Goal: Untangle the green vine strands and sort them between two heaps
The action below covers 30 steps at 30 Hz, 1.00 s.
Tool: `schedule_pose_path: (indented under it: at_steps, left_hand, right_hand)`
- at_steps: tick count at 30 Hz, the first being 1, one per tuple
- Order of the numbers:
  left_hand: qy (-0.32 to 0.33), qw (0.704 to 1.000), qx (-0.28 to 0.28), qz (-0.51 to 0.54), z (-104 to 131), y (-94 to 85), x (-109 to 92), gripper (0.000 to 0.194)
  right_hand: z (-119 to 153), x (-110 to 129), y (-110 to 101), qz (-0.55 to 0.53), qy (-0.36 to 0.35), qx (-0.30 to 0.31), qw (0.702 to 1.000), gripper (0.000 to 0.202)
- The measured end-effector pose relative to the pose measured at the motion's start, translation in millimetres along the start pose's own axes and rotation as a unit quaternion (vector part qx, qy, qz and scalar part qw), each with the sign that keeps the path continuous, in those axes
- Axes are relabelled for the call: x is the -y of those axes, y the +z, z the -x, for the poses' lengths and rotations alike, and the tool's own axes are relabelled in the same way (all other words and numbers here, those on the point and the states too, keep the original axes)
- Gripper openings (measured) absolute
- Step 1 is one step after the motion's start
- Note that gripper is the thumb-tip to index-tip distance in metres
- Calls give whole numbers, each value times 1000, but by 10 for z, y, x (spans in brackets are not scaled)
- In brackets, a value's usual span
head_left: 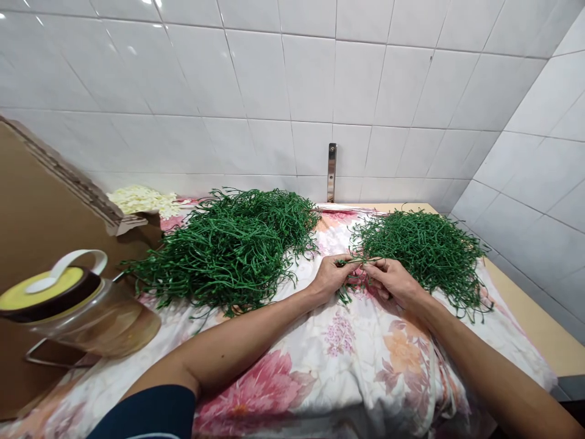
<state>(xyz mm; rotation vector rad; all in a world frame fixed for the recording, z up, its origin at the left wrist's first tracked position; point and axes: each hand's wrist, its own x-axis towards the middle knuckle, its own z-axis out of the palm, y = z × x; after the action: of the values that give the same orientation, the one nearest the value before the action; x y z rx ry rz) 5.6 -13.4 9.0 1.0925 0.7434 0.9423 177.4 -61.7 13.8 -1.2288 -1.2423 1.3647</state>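
Note:
My left hand (333, 277) and my right hand (393, 281) meet above the cloth, fingertips close together. Both pinch a thin green plastic-looking stem (361, 261), which runs across from one hand to the other. A few more green strands hang below my left fingers. Left of my hands lies a large tangled heap of green stems (233, 244) with small knobbed tips. A smaller heap of green stems (420, 250) spreads just behind and to the right of my right hand. My fingers partly hide the held stem.
A floral cloth (340, 366) covers the table. On the left stand a clear jug (109, 323) with a yellow lid and a cardboard piece (50, 201). Small cream-coloured pieces (141, 200) are piled behind. A metal bracket (331, 174) stands against the tiled wall (311, 79).

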Motion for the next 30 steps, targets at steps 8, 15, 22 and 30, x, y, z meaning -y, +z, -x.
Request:
schedule_pose_path:
  at_steps: [8,15,22,30]
  left_hand:
    - [0,1000,-7,-10,-19,-16,12,43]
    - [2,1000,1,-16,-32,-34,19,43]
    - [-5,1000,11,23,-69,-82,34,32]
    - [-23,999,8,40,-69,-78,-7,28]
  right_hand:
    - [-4,7,35,-18,-8,-40,999,43]
    - [-5,13,46,14,-9,-60,998,47]
    - [10,48,99,86,-44,-63,993,48]
    - [5,45,135,55,-37,-74,995,49]
